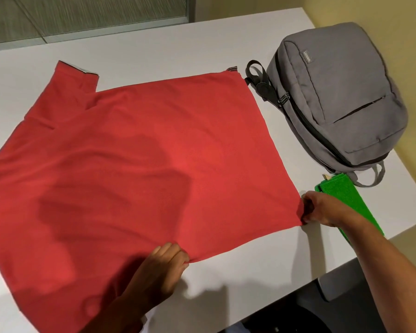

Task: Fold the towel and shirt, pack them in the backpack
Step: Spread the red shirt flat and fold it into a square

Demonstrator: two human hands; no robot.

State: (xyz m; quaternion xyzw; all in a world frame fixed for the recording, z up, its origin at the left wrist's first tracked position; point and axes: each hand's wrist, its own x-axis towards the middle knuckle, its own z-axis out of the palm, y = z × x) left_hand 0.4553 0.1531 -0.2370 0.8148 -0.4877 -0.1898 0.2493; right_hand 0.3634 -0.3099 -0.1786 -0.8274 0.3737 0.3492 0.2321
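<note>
A red shirt (135, 150) lies spread flat over most of the white table (178, 44), one sleeve pointing to the far left. My left hand (163, 267) pinches the shirt's near edge at the bottom middle. My right hand (322, 209) grips the shirt's right corner. A folded green towel (341, 191) lies just behind my right hand, partly under my forearm. The grey backpack (334, 92) lies flat at the far right, zippers shut as far as I can see.
The table's right edge (404, 212) runs close behind the towel and backpack. A dark chair or seat (334, 304) shows below the table's near edge. A glass partition (82, 15) stands beyond the far edge.
</note>
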